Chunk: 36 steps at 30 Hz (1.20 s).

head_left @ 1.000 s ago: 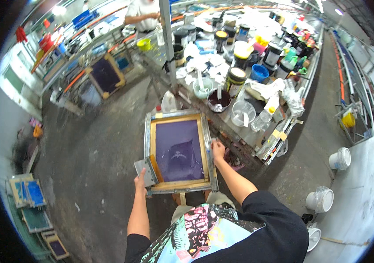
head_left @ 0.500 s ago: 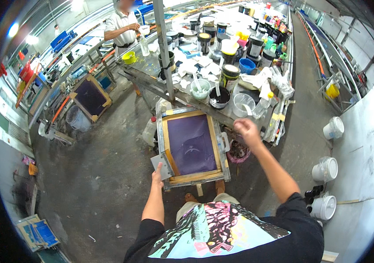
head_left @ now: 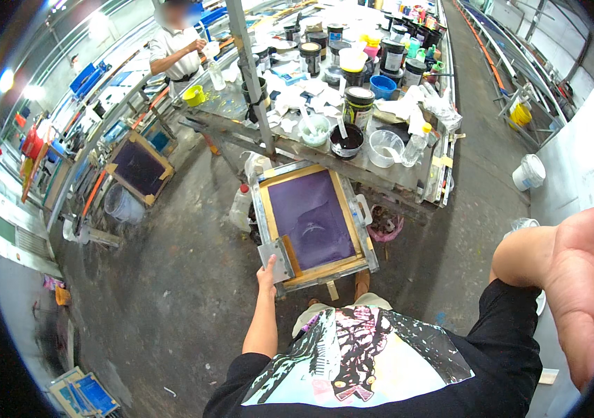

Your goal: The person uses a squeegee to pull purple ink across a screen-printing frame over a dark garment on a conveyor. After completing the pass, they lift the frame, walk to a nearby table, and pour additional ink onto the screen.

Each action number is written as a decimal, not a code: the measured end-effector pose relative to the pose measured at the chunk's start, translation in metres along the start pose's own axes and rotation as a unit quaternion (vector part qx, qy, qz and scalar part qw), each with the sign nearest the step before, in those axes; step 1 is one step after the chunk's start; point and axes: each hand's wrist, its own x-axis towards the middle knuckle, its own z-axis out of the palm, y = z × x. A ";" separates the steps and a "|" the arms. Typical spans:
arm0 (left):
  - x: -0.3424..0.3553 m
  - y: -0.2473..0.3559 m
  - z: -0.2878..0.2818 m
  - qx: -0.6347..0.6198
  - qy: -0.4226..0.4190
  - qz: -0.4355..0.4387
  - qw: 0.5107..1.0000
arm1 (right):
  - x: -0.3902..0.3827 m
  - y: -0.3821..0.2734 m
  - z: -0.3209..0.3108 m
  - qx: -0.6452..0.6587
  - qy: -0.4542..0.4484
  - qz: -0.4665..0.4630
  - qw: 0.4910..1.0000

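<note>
My left hand [head_left: 267,274] is closed on a squeegee with a grey, holed metal holder [head_left: 275,260] and an amber blade [head_left: 291,256]. It rests at the lower left corner of a screen printing frame [head_left: 295,284]. Purple mesh [head_left: 312,221] fills the frame, marked by a pale smear near its middle. Raised close at the right edge, my right hand [head_left: 586,285] shows its palm and thumb, apart and holding nothing visible; the other fingertips are cut off by the picture's dark rim.
A long table ahead bears ink jars [head_left: 358,104], a tub of dark ink [head_left: 346,141], a clear tub [head_left: 385,148] and a bottle [head_left: 416,144]. A person [head_left: 175,52] stands beyond it, far left. White buckets [head_left: 529,172] line the right wall. A jug [head_left: 241,209] stands beside the frame.
My right hand has swung from above the table's near edge up and right, close to the camera. My left hand keeps its hold on the squeegee. The whole view has shifted slightly.
</note>
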 end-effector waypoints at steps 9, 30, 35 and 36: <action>-0.019 0.036 -0.001 -0.039 0.008 0.067 0.997 | -0.040 0.013 0.020 -0.046 -0.001 0.033 0.998; -0.009 0.059 0.065 0.449 0.050 0.242 0.858 | -0.481 -0.256 0.055 -0.052 -0.435 0.699 0.565; -0.022 0.050 0.062 0.511 0.137 0.246 0.812 | -0.488 -0.317 0.037 0.041 -0.543 0.725 0.421; -0.017 0.048 0.070 0.520 0.143 0.242 0.806 | -0.491 -0.315 0.036 0.056 -0.555 0.727 0.401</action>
